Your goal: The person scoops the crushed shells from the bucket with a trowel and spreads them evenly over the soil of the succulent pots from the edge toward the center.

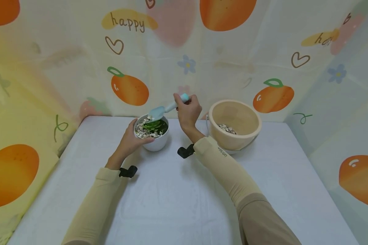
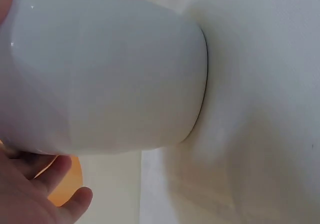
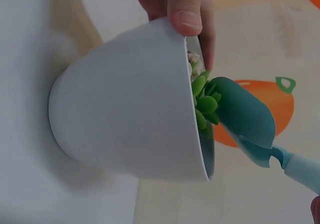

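Observation:
My left hand (image 1: 131, 141) grips a white flower pot (image 1: 155, 145) by its side and rim. The pot stands upright on the table, as the left wrist view of its smooth wall (image 2: 110, 74) also shows. Inside sit a green succulent (image 3: 206, 104) and pale stone chips (image 1: 141, 132), lying mostly on the left side, with a darker patch at right. A light blue trowel (image 1: 157, 113) is held by its handle in my right hand (image 1: 189, 114). Its blade tilts down over the pot's far rim, close by the leaves; whether they touch, I cannot tell.
To the right of my right hand stands a larger cream bucket (image 1: 234, 141) with a thin handle and some stone chips (image 1: 227, 129) at its bottom. A white cloth (image 1: 165, 204) covers the table, and a patterned curtain (image 1: 220, 68) hangs behind it.

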A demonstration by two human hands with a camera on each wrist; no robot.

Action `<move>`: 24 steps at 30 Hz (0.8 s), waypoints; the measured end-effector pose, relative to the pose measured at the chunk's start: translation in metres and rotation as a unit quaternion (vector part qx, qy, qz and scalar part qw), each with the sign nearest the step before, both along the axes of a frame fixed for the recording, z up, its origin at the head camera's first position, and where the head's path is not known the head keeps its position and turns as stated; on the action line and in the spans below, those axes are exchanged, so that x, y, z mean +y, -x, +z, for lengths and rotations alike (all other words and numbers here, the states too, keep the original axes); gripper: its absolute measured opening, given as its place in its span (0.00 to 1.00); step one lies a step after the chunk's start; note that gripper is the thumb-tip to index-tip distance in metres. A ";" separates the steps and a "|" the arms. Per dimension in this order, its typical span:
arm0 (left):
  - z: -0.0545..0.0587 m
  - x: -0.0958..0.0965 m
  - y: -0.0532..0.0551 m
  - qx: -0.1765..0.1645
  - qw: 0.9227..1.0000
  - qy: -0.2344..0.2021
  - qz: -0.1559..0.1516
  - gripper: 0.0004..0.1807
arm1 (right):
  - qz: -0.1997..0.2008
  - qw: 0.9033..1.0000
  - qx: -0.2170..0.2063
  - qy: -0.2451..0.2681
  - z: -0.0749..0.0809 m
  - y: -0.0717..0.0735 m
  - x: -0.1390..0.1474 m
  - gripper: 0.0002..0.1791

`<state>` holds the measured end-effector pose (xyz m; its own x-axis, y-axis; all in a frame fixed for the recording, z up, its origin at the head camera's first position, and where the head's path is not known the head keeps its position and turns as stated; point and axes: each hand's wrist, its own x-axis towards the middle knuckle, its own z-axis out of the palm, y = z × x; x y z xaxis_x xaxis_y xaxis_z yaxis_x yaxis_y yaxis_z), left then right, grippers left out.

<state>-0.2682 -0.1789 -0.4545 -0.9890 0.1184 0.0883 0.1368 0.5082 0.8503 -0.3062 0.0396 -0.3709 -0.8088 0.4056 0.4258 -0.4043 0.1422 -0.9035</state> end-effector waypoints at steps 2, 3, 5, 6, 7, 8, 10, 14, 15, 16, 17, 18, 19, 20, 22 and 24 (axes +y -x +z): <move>0.001 -0.001 0.000 -0.008 1.000 0.009 -0.003 0.61 | 0.003 1.000 0.007 -0.006 0.002 -0.002 -0.001 0.19; 0.001 -0.002 0.000 -0.014 1.000 0.014 -0.006 0.62 | 0.004 1.000 0.012 -0.009 0.002 -0.002 -0.001 0.19; 0.002 -0.004 0.002 -0.032 0.999 0.020 -0.017 0.63 | 0.005 1.000 0.021 -0.016 0.004 -0.003 -0.002 0.19; 0.003 -0.005 0.003 -0.042 0.999 0.023 -0.021 0.64 | 0.004 0.999 0.025 -0.022 0.005 -0.003 -0.003 0.19; 0.003 -0.006 0.004 -0.053 0.998 0.028 -0.024 0.65 | 0.004 0.999 0.029 -0.026 0.006 -0.003 -0.003 0.19; 0.004 -0.007 0.005 -0.062 0.997 0.030 -0.026 0.66 | 0.004 0.999 0.031 -0.028 0.006 -0.003 -0.003 0.19; 0.004 -0.008 0.007 -0.073 0.996 0.034 -0.027 0.67 | 0.005 0.999 0.033 -0.033 0.007 -0.003 -0.004 0.19; 0.001 -0.006 0.005 -0.063 0.998 0.024 -0.014 0.66 | 0.003 0.999 0.030 -0.038 0.006 -0.004 -0.004 0.18; 0.001 -0.005 0.004 -0.056 0.998 0.018 -0.012 0.66 | 0.002 0.999 0.030 -0.040 0.006 -0.004 -0.004 0.18; 0.001 -0.004 0.003 -0.047 0.999 0.010 -0.011 0.65 | 0.001 0.999 0.029 -0.041 0.006 -0.004 -0.004 0.18; 0.001 -0.003 0.002 -0.040 0.999 0.004 -0.010 0.64 | 0.000 0.999 0.030 -0.042 0.006 -0.004 -0.005 0.19; 0.001 -0.002 0.002 -0.034 0.999 0.002 -0.010 0.64 | -0.002 0.999 0.030 -0.044 0.007 -0.004 -0.005 0.19; 0.001 -0.001 0.001 -0.028 1.000 0.001 -0.011 0.64 | -0.003 0.998 0.032 -0.047 0.007 -0.005 -0.005 0.19; 0.002 -0.001 0.000 -0.024 1.000 0.003 -0.012 0.64 | -0.005 0.998 0.034 -0.050 0.008 -0.005 -0.006 0.19; 0.003 -0.002 0.000 -0.029 0.999 0.016 -0.013 0.64 | -0.005 0.998 0.037 -0.059 0.009 -0.007 -0.007 0.20; 0.004 -0.004 0.000 -0.042 0.999 0.028 -0.015 0.65 | -0.004 0.997 0.039 -0.071 0.009 -0.009 -0.009 0.21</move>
